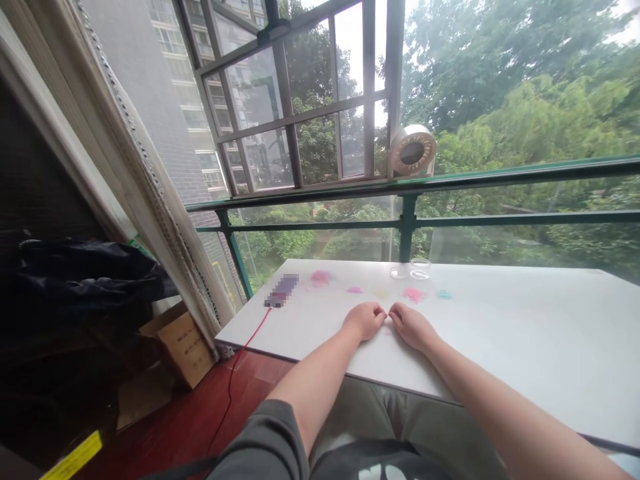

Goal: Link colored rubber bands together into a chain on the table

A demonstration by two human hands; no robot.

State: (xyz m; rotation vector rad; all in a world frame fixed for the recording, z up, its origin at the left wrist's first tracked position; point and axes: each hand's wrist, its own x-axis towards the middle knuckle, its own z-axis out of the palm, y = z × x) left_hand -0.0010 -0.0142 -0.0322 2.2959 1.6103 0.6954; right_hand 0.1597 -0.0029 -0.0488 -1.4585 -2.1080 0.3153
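My left hand and my right hand rest low over the white table, their fingertips nearly meeting. Both have their fingers curled into a pinch; whatever is between them is too small to make out. Just beyond the hands lie small heaps of tiny pieces: a reddish-pink heap, a teal heap, a faint yellow heap and a purple heap. Farther left is a larger pink heap. A few faint pinkish bits show on the table between my wrists.
Two clear round containers stand at the table's back edge. A phone with a red cable lies at the left. Behind the table runs a green railing; a white ring-shaped device sits above it. A cardboard box is on the floor.
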